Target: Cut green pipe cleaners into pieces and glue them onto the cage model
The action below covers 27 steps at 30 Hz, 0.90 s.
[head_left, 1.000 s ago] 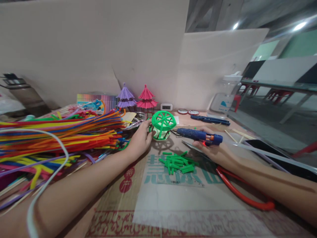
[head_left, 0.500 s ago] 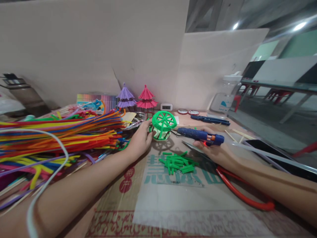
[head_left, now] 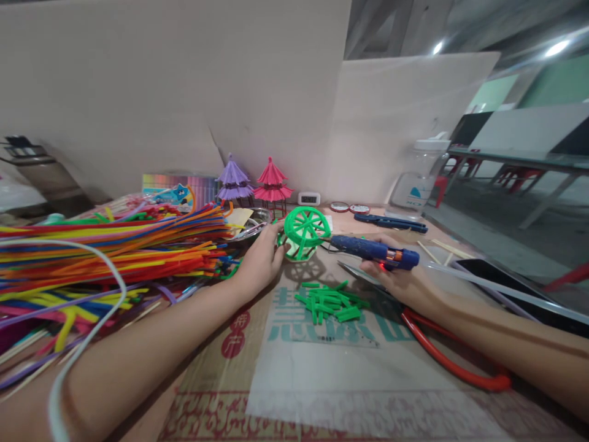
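Hovering at green frame (head_left: 306, 224) edge: glue gun (head_left: 365, 248)

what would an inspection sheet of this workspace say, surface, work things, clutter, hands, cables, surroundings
Surface: printed cardboard, translucent sheet on top
Work things: green frame; glue gun pointing at it, contact unclear; heaped green pieces
Clutter: colourful pipe cleaners piled left; red-handled scissors by right forearm
Hands: left hand holds green frame; right hand grips glue gun
Cables: pale cord over left forearm
Surroundings: purple tower, pink tower, clear bottle, pale partition
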Motion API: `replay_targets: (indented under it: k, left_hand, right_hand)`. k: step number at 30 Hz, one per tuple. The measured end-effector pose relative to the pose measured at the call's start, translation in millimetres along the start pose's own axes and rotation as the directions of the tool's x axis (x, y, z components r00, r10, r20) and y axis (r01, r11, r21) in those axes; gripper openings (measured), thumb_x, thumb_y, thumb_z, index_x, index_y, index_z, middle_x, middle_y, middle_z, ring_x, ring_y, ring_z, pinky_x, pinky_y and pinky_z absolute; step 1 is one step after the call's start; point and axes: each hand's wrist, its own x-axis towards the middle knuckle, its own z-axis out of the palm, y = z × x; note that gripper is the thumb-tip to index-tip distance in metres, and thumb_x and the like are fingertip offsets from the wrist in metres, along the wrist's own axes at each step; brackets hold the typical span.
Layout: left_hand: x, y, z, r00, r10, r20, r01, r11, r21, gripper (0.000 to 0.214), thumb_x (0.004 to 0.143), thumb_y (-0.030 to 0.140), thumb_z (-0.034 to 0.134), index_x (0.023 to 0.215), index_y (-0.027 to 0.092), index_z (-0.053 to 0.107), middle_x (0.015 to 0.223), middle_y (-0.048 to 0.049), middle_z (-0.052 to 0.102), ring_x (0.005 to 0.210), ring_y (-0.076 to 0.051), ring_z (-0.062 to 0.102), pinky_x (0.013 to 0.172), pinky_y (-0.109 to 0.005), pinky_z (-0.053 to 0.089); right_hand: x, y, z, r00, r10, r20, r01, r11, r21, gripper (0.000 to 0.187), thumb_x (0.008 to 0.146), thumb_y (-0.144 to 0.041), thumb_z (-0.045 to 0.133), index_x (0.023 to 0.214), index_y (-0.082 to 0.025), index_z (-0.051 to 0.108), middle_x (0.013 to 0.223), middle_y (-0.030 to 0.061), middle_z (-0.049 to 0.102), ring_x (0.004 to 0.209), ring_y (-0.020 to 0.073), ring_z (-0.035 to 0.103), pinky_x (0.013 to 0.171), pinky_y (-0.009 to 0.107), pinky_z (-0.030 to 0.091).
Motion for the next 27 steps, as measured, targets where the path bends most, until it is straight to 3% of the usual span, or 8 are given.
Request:
replay_targets:
  k: [27]
  left_hand:
    - [0.3,-4.0,2.1,1.0,-0.014,-0.002,0.014,0.998,-0.056,0.047,0.089,0.019,0.047,0.136,0.015,0.04,0.131,-0.0154,0.053,0.129,-0.027,0.047,0.111,-0.045,0.036]
  right_hand:
    - [1.3,0.3,0.7,0.999,0.007,0.052,-0.009,0.999,0.044,0.022,0.083,-0.045,0.06,0.082,-0.026,0.049,0.069,-0.0018,0.057,0.064,0.0195,0.057,0.059,0.031,0.046]
